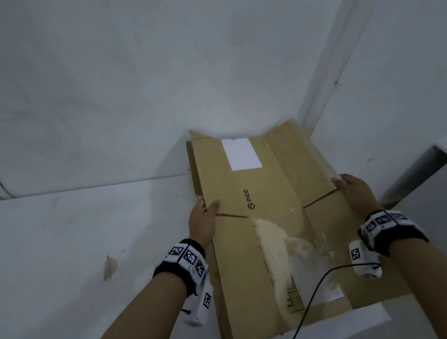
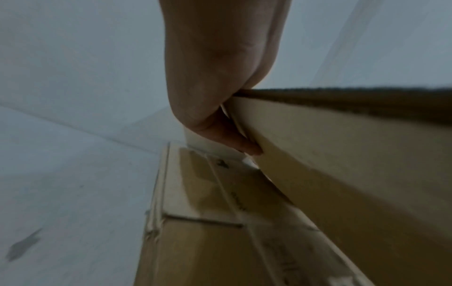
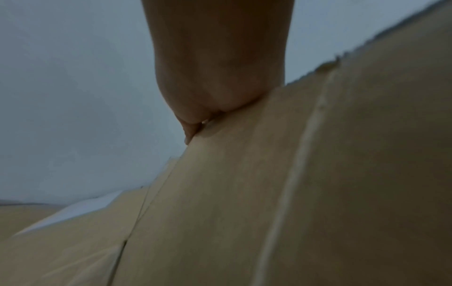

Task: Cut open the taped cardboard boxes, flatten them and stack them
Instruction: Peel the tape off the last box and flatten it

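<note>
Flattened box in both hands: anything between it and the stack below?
Nothing visible. The left hand and right hand hold the flattened box by its side edges, raised above the stack in the corner. The gap seen in the left wrist view looks clear. A black cable crosses over the box's near end.

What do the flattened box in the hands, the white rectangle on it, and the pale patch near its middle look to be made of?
Flattened box: brown corrugated cardboard, matte; the left wrist view shows its ridged cut edge.
White rectangle: likely a blank paper label, flat and matte.
Pale patch: probably torn paper or tape residue, fuzzy and uneven; unclear which.
Left hand and right hand grip opposite edges.
</note>
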The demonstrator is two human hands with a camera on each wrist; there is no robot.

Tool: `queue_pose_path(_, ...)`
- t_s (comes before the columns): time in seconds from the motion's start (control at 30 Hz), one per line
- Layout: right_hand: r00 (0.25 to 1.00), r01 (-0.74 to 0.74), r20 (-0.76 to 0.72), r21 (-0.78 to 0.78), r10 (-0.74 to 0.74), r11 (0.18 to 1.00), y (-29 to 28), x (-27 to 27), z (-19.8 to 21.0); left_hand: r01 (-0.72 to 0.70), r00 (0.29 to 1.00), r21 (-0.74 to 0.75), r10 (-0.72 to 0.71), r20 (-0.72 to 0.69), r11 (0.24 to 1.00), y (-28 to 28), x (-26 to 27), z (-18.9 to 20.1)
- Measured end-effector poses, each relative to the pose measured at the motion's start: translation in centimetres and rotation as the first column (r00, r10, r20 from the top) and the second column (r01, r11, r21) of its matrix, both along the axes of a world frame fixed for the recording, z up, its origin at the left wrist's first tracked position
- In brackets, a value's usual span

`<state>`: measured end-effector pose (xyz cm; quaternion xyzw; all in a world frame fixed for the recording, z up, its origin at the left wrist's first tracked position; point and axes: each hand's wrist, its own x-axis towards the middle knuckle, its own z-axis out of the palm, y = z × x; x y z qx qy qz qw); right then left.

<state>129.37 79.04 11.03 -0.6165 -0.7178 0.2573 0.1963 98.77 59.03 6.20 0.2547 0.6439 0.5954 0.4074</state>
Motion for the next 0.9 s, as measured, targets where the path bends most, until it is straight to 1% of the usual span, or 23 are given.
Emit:
queue_pose_path(0.1,0.997,0.02,0.072,-0.097,-0.013,0.995,1.5,0.2,-4.5,0.063,0.997,-0.131,-0.07,-0.045,0.989,1.2,-0.3,-2.9)
queue_pose_path(0.2,0.989,0.08,0.135,-0.151,-0.059,0.985,2.3,-0.1,-8.1,0.127,0.986,-0.273,-0.152,-0.072,0.954,1.8,-1.1,-5.8)
queue_pose_path(0.23,0.986,0.107,0.142,-0.156,-0.085,0.982,2.4,0.0,-9.0,0.12,0.979,-0.345,-0.169,-0.116,0.931,2.0,-1.3,-6.8)
queue_pose_path(0.3,0.977,0.153,0.172,-0.157,-0.125,0.976,2.5,0.2,-10.4,0.07,0.948,-0.538,-0.224,-0.226,0.84,2.1,-1.8,-8.2)
queue_pose_path(0.33,0.971,0.168,0.193,-0.156,-0.137,0.973,2.6,0.3,-11.0,0.032,0.946,-0.6,-0.217,-0.239,0.799,2.2,-1.8,-8.8)
queue_pose_path(0.37,0.966,0.18,0.217,-0.163,-0.143,0.97,2.5,0.3,-11.6,0.012,0.959,-0.632,-0.188,-0.213,0.775,2.2,-1.7,-9.0)
queue_pose_path(0.4,0.962,0.187,0.235,-0.179,-0.143,0.966,2.5,0.4,-12.1,0.012,0.977,-0.642,-0.146,-0.155,0.766,2.3,-1.6,-9.4)
queue_pose_path(0.43,0.96,0.199,0.238,-0.199,-0.149,0.96,2.3,0.2,-12.5,0.02,0.992,-0.634,-0.096,-0.085,0.773,2.5,-1.3,-9.7)
queue_pose_path(0.5,0.961,0.21,0.229,-0.23,-0.157,0.95,1.8,0.0,-13.6,0.033,0.999,-0.612,-0.021,0.027,0.79,3.1,-0.8,-10.2)
queue_pose_path(0.57,0.966,0.165,0.236,-0.259,-0.104,0.952,1.4,0.0,-14.2,0.033,0.999,-0.642,-0.009,0.041,0.766,3.7,-0.4,-10.4)
queue_pose_path(0.6,0.965,0.14,0.25,-0.267,-0.071,0.954,1.3,0.0,-14.6,0.029,1.0,-0.667,-0.024,0.017,0.744,4.0,-0.3,-10.7)
queue_pose_path(0.63,0.965,0.138,0.253,-0.265,-0.069,0.954,1.5,0.2,-15.0,0.023,0.999,-0.695,-0.044,-0.012,0.718,4.1,-0.2,-11.0)
queue_pose_path(0.7,0.976,0.175,0.174,-0.29,-0.128,0.941,1.9,0.3,-15.6,0.007,0.995,-0.722,-0.075,-0.062,0.692,4.1,0.0,-11.8)
queue_pose_path(0.77,0.987,0.159,0.071,-0.373,-0.143,0.914,2.8,0.8,-16.4,0.01,0.995,-0.724,-0.079,-0.062,0.689,4.0,-0.1,-12.2)
queue_pose_path(0.83,0.99,0.121,0.002,-0.494,-0.138,0.861,4.5,1.6,-16.7,0.018,0.999,-0.719,-0.039,-0.013,0.695,4.2,-0.6,-12.3)
queue_pose_path(0.9,0.978,0.1,-0.089,-0.6,-0.19,0.794,6.2,2.5,-15.9,0.007,0.994,-0.683,0.066,0.082,0.73,4.6,-1.4,-11.9)
